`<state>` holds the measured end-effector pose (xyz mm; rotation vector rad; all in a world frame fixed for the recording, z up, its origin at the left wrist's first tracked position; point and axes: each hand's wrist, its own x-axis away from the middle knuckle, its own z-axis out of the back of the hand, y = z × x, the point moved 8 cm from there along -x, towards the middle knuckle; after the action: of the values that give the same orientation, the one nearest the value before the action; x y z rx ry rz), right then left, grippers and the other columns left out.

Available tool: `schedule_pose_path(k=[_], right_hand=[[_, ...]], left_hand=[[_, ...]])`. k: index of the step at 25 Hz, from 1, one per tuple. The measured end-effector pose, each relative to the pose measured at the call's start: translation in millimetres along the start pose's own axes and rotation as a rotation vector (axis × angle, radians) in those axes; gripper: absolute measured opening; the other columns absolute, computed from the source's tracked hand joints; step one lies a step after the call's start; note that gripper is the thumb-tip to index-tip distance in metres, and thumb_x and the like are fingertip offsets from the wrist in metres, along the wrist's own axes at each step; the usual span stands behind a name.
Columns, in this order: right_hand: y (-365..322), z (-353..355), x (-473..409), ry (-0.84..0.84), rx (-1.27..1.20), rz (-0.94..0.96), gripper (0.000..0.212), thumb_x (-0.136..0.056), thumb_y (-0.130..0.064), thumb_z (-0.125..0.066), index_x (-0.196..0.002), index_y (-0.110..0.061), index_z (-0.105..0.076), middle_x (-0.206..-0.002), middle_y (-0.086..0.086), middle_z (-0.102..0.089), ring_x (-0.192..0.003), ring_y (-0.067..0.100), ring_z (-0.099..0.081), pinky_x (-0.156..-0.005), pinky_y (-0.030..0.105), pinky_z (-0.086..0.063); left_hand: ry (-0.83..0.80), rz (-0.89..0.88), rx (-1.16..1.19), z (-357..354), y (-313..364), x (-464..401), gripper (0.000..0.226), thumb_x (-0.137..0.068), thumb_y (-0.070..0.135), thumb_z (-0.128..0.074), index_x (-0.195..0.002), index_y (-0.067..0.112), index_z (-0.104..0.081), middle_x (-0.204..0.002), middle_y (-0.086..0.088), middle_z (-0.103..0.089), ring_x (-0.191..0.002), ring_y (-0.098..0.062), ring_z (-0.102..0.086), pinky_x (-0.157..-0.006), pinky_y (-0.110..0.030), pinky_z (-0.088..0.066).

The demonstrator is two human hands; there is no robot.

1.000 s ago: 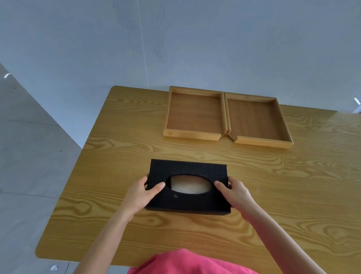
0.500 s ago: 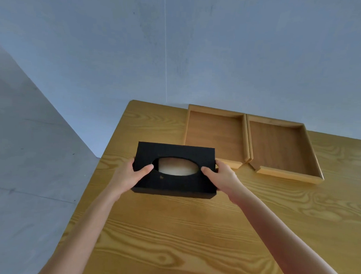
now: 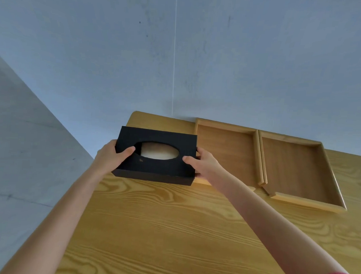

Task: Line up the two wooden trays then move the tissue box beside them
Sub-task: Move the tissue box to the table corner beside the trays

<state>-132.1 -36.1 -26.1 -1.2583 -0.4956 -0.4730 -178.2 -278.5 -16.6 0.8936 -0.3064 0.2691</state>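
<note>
A black tissue box (image 3: pixel 153 168) with an oval opening showing pale tissue sits at the table's far left, just left of the trays. My left hand (image 3: pixel 110 156) grips its left end and my right hand (image 3: pixel 203 164) grips its right end. Two shallow wooden trays stand side by side along the far edge: the left tray (image 3: pixel 226 151) touches the right tray (image 3: pixel 294 170). The box hides the left tray's near left corner; whether the box rests on the table or hovers just above it is unclear.
The wooden table (image 3: pixel 171 229) runs toward me with bare grain in front of the box and trays. Its left edge drops to a grey floor (image 3: pixel 19 150). A grey wall (image 3: pixel 199 54) rises right behind the trays.
Both hands have carried the tissue box away from me and to the left, from the table's middle to a spot beside the left tray. The trays stayed put.
</note>
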Motion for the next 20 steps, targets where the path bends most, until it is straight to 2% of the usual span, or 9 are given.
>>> schedule_pose_path(k=[8,11,13,16,18,20], right_hand=[[-8,-20,-37,0.002,0.049,0.051,0.053,-0.089,-0.013,-0.056,-0.137,-0.016,-0.033,-0.132,0.007,-0.052,-0.118,0.024,-0.051,-0.101,0.038,-0.045],[-5,-23,-43,0.004,0.061,0.054,0.054,-0.090,-0.008,-0.054,-0.139,-0.015,-0.030,-0.135,0.006,-0.049,-0.119,0.024,-0.050,-0.088,0.027,-0.042],[-1,-25,-43,0.006,0.104,0.062,0.057,-0.091,-0.006,-0.051,-0.141,-0.014,-0.025,-0.137,0.008,-0.047,-0.121,0.026,-0.048,-0.084,0.027,-0.043],[-2,-25,-41,0.030,0.248,0.162,0.064,-0.093,-0.012,-0.049,-0.145,-0.015,-0.012,-0.145,0.009,-0.037,-0.128,0.026,-0.042,-0.099,0.035,-0.043],[-9,-30,-36,0.064,0.492,0.319,0.068,-0.094,-0.019,-0.049,-0.146,-0.017,-0.005,-0.155,0.008,-0.016,-0.141,0.024,-0.020,-0.113,0.038,-0.027],[-13,-41,-26,0.102,0.763,0.495,0.070,-0.094,-0.028,-0.047,-0.146,-0.016,-0.003,-0.157,0.006,-0.001,-0.144,0.021,0.001,-0.118,0.038,-0.009]], left_hand=[[0.011,0.055,0.006,-2,-16,-45,0.052,-0.087,0.032,-0.058,-0.130,0.007,-0.044,-0.128,-0.014,-0.057,-0.116,-0.032,-0.054,-0.098,-0.043,-0.044],[0.004,0.047,-0.016,-9,-21,-51,0.053,-0.089,0.031,-0.056,-0.132,0.005,-0.041,-0.129,-0.015,-0.055,-0.118,-0.033,-0.052,-0.099,-0.044,-0.044],[0.005,0.030,-0.016,-14,-23,-51,0.052,-0.089,0.030,-0.055,-0.133,0.006,-0.039,-0.130,-0.015,-0.055,-0.118,-0.033,-0.052,-0.098,-0.043,-0.044],[0.026,-0.055,-0.109,-16,-22,-47,0.054,-0.089,0.029,-0.054,-0.135,0.006,-0.035,-0.132,-0.015,-0.052,-0.121,-0.033,-0.049,-0.098,-0.042,-0.043],[0.035,-0.104,-0.341,-21,-21,-41,0.068,-0.090,0.038,-0.049,-0.144,0.008,-0.020,-0.149,-0.017,-0.031,-0.136,-0.034,-0.031,-0.109,-0.047,-0.033],[0.006,-0.164,-0.636,-36,-19,-27,0.080,-0.087,0.057,-0.034,-0.148,0.015,-0.002,-0.158,-0.013,-0.001,-0.145,-0.032,-0.003,-0.117,-0.049,-0.013]])
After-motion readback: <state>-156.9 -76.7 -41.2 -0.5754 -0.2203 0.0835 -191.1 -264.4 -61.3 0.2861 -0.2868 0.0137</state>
